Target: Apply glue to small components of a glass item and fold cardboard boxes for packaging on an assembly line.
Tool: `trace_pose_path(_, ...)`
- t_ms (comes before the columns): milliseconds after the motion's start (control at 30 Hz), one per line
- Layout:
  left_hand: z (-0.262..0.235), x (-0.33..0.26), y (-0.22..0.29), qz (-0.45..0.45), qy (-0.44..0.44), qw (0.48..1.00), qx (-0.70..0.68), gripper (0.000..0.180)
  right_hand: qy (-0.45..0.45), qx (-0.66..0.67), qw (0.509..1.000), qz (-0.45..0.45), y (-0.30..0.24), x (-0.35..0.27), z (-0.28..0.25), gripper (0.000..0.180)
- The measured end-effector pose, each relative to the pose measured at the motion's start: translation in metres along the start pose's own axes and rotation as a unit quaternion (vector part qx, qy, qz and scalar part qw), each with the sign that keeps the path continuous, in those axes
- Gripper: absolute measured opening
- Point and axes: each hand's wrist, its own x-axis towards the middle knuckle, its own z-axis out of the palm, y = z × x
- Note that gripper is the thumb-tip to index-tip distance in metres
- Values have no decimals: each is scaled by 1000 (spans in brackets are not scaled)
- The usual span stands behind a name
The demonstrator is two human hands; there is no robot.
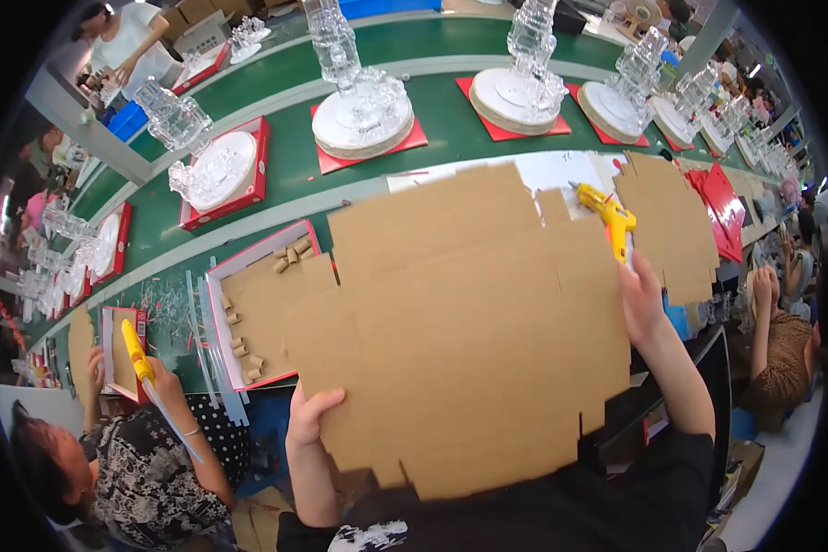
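Observation:
A large flat sheet of brown cardboard (469,322) with notched edges spans the space before me. My left hand (311,414) grips its lower left edge, thumb on top and fingers hidden underneath. At the right edge, my right hand (642,299) is closed on the sheet, with part of its fingers hidden. A yellow glue gun (609,216) appears just beyond my right fingertips, its nozzle toward the far left; whether my hand touches its handle I cannot make out. Another cardboard sheet (667,221) lies to the right.
A shallow box (259,345) with cardboard tubes lies left. Beyond, clear plastic assemblies on white round bases (363,120) line the green conveyor (290,189). Red sheets (719,207) lie right. At left, a co-worker (152,442) holds another yellow glue gun (136,350) over a small box (119,368).

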Motion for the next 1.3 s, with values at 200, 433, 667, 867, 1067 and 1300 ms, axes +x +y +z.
trace_pose_path(200, 32, 19, -35, 72, 127, 989, 7, 57, -70, -493, 853, -156, 54, 19, 1, 66)
trace_pose_path(433, 19, 26, -14, 22, 24, 993, 112, 59, -64, -354, 929, -86, 59, 28, -9, 70)
trace_pose_path(667, 3, 27, -4, 94, 14, 994, -59, 67, -130, -479, 849, -180, 55, 27, 11, 79)
trace_pose_path(867, 42, 49, 20, 123, -130, 981, 79, 104, -153, -431, 882, -114, 58, 32, 10, 74)
trace_pose_path(1067, 50, 48, 20, 47, -72, 996, 30, 88, -152, -435, 884, -75, 72, 35, 6, 71)
trace_pose_path(1300, 53, 70, -10, 148, 107, 981, 67, 61, -79, -431, 896, -77, 86, 38, 4, 49)
